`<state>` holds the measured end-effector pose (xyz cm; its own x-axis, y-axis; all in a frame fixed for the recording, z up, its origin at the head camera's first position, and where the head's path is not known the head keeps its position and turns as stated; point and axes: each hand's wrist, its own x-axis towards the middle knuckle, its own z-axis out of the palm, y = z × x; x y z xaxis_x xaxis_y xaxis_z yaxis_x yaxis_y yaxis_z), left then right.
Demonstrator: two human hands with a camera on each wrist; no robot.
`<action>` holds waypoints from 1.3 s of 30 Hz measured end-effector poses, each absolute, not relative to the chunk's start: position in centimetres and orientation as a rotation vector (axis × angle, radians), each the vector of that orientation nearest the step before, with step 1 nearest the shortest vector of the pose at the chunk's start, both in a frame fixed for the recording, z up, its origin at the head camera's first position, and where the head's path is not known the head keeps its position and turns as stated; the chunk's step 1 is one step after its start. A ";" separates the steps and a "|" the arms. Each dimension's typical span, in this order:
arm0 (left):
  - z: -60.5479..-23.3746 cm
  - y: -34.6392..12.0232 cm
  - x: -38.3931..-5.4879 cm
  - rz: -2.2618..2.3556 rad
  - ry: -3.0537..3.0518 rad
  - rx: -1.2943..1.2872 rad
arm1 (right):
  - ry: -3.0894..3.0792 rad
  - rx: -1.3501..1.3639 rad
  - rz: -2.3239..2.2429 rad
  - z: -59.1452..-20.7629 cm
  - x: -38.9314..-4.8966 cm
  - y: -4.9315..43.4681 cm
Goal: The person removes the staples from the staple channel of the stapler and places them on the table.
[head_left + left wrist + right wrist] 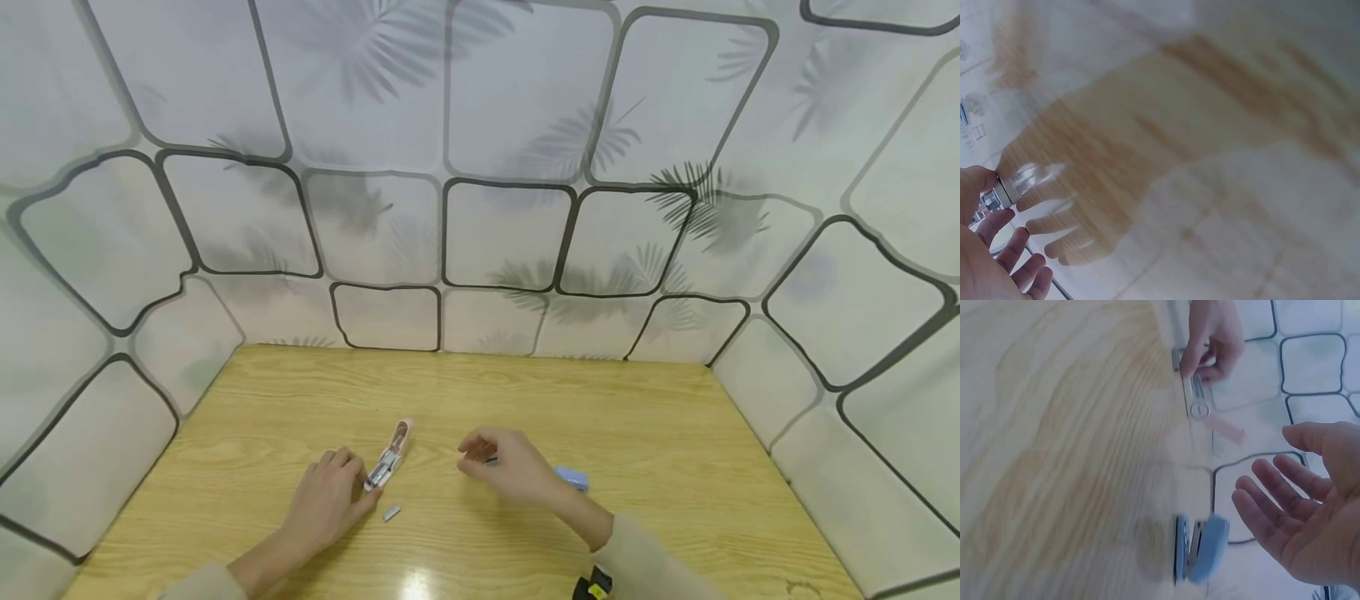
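A pink-and-white stapler (388, 456) lies opened out on the table, its metal channel showing. My left hand (327, 500) pinches its near end between thumb and index finger; the left wrist view shows the stapler's metal end (997, 195) between them. Close to the left thumb lies a small strip of staples (392, 513). My right hand (510, 467) hovers to the right, its fingers loosely bent, and the right wrist view shows nothing between thumb and fingers (1266, 506). A small dark piece (491, 460) shows beside its palm in the head view.
A blue stapler (572, 478) stands just beyond my right wrist, partly hidden by it; the right wrist view shows it whole. A black object with a yellow mark (592, 586) is by the right sleeve. Patterned cloth walls (495, 321) enclose the wooden table (600, 400).
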<state>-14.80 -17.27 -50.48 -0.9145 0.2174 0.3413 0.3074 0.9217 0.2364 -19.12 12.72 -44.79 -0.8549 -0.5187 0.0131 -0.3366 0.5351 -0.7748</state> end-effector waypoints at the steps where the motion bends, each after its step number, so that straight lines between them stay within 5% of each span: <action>1: -50.5 -17.3 -14.8 -0.411 -2.774 -0.386 | 2.591 -0.743 -1.198 -44.7 -19.2 13.1; 21: -50.4 -17.2 -15.0 -0.420 -2.822 -0.368 | 3.053 -1.339 0.002 -46.3 -22.7 17.6; 39: -50.6 -17.4 -14.3 -0.407 -2.786 -0.406 | 3.002 -1.419 0.070 -46.4 -23.4 17.9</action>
